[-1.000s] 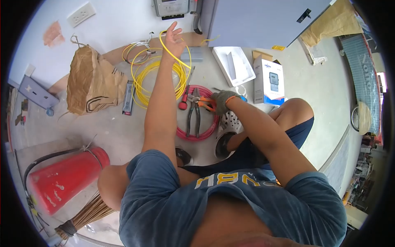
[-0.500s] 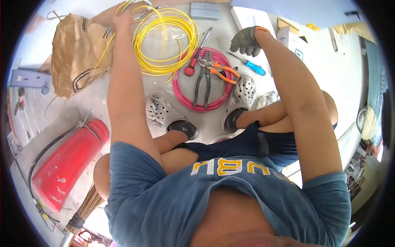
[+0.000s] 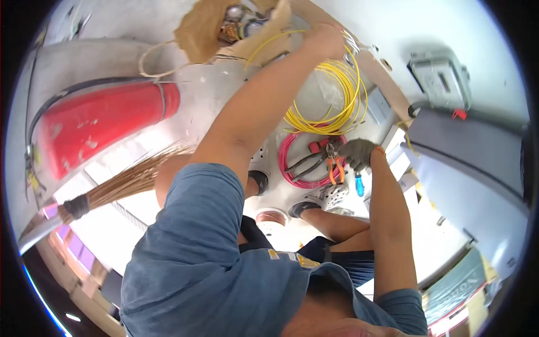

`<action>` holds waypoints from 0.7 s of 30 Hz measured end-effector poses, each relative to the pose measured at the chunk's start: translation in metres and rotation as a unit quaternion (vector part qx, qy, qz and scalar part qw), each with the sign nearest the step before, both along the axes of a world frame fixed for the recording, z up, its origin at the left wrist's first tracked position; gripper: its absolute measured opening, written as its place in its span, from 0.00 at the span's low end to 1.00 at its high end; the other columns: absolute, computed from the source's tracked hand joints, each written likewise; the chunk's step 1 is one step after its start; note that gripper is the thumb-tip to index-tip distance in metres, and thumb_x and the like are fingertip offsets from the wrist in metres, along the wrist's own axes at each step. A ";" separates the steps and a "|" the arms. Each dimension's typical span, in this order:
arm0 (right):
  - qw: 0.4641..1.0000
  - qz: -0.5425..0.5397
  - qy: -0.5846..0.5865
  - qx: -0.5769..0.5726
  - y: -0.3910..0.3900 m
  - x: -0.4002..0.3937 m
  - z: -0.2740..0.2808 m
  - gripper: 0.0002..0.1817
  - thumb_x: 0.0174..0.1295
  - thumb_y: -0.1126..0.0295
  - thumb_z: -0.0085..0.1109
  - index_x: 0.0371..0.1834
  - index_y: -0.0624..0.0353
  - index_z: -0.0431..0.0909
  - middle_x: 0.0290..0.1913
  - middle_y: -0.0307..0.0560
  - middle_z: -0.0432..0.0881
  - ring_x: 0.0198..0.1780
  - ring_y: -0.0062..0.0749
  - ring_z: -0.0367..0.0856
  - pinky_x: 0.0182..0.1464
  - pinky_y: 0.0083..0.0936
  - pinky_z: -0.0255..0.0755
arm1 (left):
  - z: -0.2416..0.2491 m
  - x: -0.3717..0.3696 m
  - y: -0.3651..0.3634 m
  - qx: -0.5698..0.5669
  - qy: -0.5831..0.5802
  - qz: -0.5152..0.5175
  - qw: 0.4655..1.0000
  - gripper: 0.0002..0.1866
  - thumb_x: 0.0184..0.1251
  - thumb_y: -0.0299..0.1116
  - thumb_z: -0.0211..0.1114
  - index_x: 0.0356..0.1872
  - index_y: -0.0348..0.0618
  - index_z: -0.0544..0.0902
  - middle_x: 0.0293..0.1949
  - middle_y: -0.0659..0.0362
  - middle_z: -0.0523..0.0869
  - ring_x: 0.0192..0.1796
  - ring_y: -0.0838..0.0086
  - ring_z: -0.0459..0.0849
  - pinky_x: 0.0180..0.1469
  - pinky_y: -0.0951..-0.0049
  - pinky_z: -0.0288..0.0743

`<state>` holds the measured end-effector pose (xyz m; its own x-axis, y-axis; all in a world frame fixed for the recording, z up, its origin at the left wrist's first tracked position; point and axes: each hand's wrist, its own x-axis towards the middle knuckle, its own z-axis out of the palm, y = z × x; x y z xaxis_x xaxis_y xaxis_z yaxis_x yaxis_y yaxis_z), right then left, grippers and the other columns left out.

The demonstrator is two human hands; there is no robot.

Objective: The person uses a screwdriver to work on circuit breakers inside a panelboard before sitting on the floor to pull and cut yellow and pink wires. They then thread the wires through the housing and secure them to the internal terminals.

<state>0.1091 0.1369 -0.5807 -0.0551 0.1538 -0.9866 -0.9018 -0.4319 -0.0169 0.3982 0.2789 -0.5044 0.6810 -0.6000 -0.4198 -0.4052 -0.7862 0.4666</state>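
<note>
My bare left hand (image 3: pixel 327 38) is stretched far out and closed on a strand of yellow wire (image 3: pixel 269 40) that runs toward a brown paper bag (image 3: pixel 224 28). The yellow wire coil (image 3: pixel 337 106) lies on the floor just below that hand. My gloved right hand (image 3: pixel 357 154) is down on the tools lying on a pink wire coil (image 3: pixel 289 168), with its fingers curled over the orange-handled pliers (image 3: pixel 336 171). Whether it grips them is unclear. Black-handled pliers (image 3: pixel 306 163) and a blue screwdriver (image 3: pixel 359 183) lie beside it.
A red fire extinguisher (image 3: pixel 101 123) lies on the floor at left, with a straw broom (image 3: pixel 129 182) below it. A grey meter box (image 3: pixel 441 78) and a grey cabinet (image 3: pixel 471 163) stand at right. My feet in grey clogs (image 3: pixel 331 196) are by the pink coil.
The view has swung round and tilted. My left hand stays on the yellow wire, now near the paper bag. My gloved right hand has dropped from the air back onto the pliers.
</note>
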 end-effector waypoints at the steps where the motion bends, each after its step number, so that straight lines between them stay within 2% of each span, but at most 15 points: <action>1: 1.000 0.029 0.002 0.004 0.006 0.006 0.024 0.23 0.59 0.51 0.61 0.52 0.54 0.78 0.41 0.48 0.82 0.37 0.39 0.82 0.38 0.37 0.81 | 0.006 -0.005 0.003 0.000 0.004 0.013 1.000 0.22 0.53 0.41 0.68 0.49 0.43 0.84 0.52 0.46 0.84 0.52 0.51 0.84 0.53 0.56 0.78; 3: 0.998 0.044 0.033 0.009 0.014 0.010 0.059 0.25 0.61 0.52 0.59 0.55 0.57 0.75 0.45 0.52 0.83 0.41 0.44 0.85 0.40 0.40 0.82 | 0.018 -0.018 0.011 0.014 -0.026 0.036 0.999 0.25 0.55 0.34 0.63 0.57 0.44 0.79 0.60 0.44 0.76 0.56 0.48 0.81 0.57 0.55 0.77; 4: 0.997 0.070 0.025 0.014 0.013 0.008 0.072 0.23 0.63 0.53 0.57 0.55 0.57 0.75 0.46 0.53 0.83 0.42 0.45 0.85 0.42 0.41 0.82 | 0.035 -0.022 0.020 0.013 -0.022 0.043 0.999 0.25 0.55 0.34 0.63 0.57 0.44 0.79 0.60 0.44 0.76 0.56 0.48 0.81 0.57 0.55 0.77; 6: 0.998 0.041 0.044 0.018 0.013 0.003 0.108 0.19 0.61 0.55 0.60 0.50 0.54 0.80 0.42 0.47 0.82 0.34 0.36 0.81 0.36 0.34 0.78 | 0.068 -0.029 0.054 -0.055 0.044 -0.034 0.997 0.35 0.57 0.30 0.59 0.70 0.44 0.64 0.69 0.41 0.62 0.64 0.45 0.73 0.64 0.54 0.70; 8: 0.998 0.046 0.045 -0.001 0.020 0.002 0.157 0.18 0.62 0.56 0.59 0.50 0.53 0.80 0.39 0.46 0.82 0.32 0.35 0.80 0.35 0.34 0.78 | 0.080 -0.045 0.091 -0.071 0.089 -0.037 0.993 0.36 0.57 0.29 0.58 0.71 0.47 0.62 0.66 0.42 0.66 0.66 0.46 0.71 0.65 0.54 0.69; 10: 0.998 0.052 0.036 -0.021 0.019 -0.002 0.202 0.16 0.63 0.58 0.58 0.50 0.52 0.80 0.37 0.46 0.82 0.30 0.34 0.79 0.34 0.33 0.77 | 0.125 -0.076 0.143 -0.028 0.089 0.015 0.996 0.34 0.58 0.32 0.59 0.70 0.50 0.64 0.67 0.42 0.65 0.65 0.46 0.71 0.64 0.54 0.70; 11: 0.999 0.038 0.036 -0.001 0.017 -0.009 0.218 0.15 0.63 0.58 0.57 0.49 0.51 0.81 0.37 0.44 0.82 0.30 0.33 0.79 0.34 0.33 0.78 | 0.144 -0.095 0.177 -0.054 0.085 0.036 0.994 0.33 0.60 0.36 0.61 0.69 0.50 0.65 0.67 0.41 0.65 0.64 0.46 0.73 0.63 0.54 0.71; 12: 0.999 0.022 0.036 0.019 0.016 -0.014 0.238 0.14 0.64 0.58 0.57 0.48 0.51 0.81 0.36 0.43 0.82 0.30 0.32 0.79 0.34 0.33 0.78 | 0.165 -0.116 0.205 0.012 0.103 0.067 0.992 0.33 0.61 0.39 0.63 0.69 0.50 0.66 0.67 0.41 0.66 0.64 0.47 0.73 0.63 0.55 0.71; 13: 0.999 0.043 0.025 -0.008 0.026 -0.003 0.283 0.12 0.63 0.61 0.57 0.46 0.51 0.81 0.35 0.41 0.83 0.31 0.31 0.80 0.34 0.31 0.78 | 0.192 -0.134 0.234 0.061 0.147 0.062 0.985 0.34 0.61 0.42 0.63 0.69 0.48 0.66 0.67 0.41 0.67 0.64 0.47 0.72 0.64 0.56 0.70; 14: 0.999 0.032 0.029 -0.014 0.027 -0.006 0.309 0.12 0.63 0.61 0.57 0.46 0.51 0.81 0.35 0.41 0.83 0.31 0.31 0.80 0.34 0.31 0.78 | 0.186 -0.168 0.274 0.053 0.100 0.054 0.992 0.36 0.56 0.39 0.64 0.69 0.47 0.67 0.62 0.41 0.73 0.61 0.49 0.76 0.63 0.56 0.71; 16: 0.990 0.080 -0.101 0.061 0.028 -0.021 0.360 0.19 0.60 0.54 0.59 0.42 0.59 0.77 0.34 0.47 0.82 0.32 0.35 0.82 0.35 0.35 0.81 | 0.236 -0.221 0.327 0.096 0.173 0.097 0.975 0.32 0.61 0.49 0.62 0.62 0.36 0.74 0.58 0.38 0.78 0.61 0.47 0.76 0.64 0.55 0.69; 18: 0.997 0.030 -0.054 0.042 0.035 -0.028 0.407 0.06 0.62 0.67 0.56 0.40 0.52 0.78 0.26 0.39 0.77 0.27 0.28 0.80 0.28 0.34 0.77 | 0.279 -0.285 0.367 0.098 0.207 0.181 0.956 0.34 0.66 0.60 0.56 0.56 0.36 0.79 0.50 0.37 0.82 0.57 0.46 0.79 0.62 0.54 0.71; 19: 0.957 0.102 -0.258 0.083 0.030 -0.051 0.407 0.05 0.62 0.67 0.56 0.38 0.52 0.78 0.27 0.39 0.77 0.26 0.27 0.79 0.27 0.32 0.75 | 0.310 -0.311 0.375 0.128 0.249 0.212 0.936 0.36 0.67 0.63 0.52 0.54 0.36 0.80 0.50 0.37 0.82 0.55 0.45 0.79 0.59 0.53 0.72; 20: 0.919 0.134 -0.358 0.100 0.028 -0.060 0.418 0.05 0.62 0.67 0.56 0.38 0.52 0.78 0.27 0.39 0.76 0.25 0.26 0.78 0.26 0.31 0.74 | 0.276 -0.357 0.416 0.101 0.336 0.092 0.932 0.38 0.68 0.65 0.49 0.55 0.36 0.79 0.51 0.38 0.82 0.54 0.45 0.80 0.58 0.53 0.73; 21: 0.868 0.166 -0.456 0.103 0.026 -0.070 0.429 0.04 0.62 0.67 0.56 0.37 0.52 0.78 0.27 0.38 0.76 0.25 0.25 0.77 0.25 0.30 0.73 | 0.348 -0.350 0.386 0.191 0.475 0.327 0.794 0.40 0.69 0.67 0.46 0.57 0.35 0.78 0.51 0.41 0.83 0.52 0.50 0.83 0.57 0.57 0.75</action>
<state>0.0391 0.1632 -0.1516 0.6594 0.4578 -0.5963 -0.2984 -0.5687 -0.7665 0.0483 0.6647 -0.1563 0.0618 0.0460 -0.9970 0.5415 -0.8407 -0.0052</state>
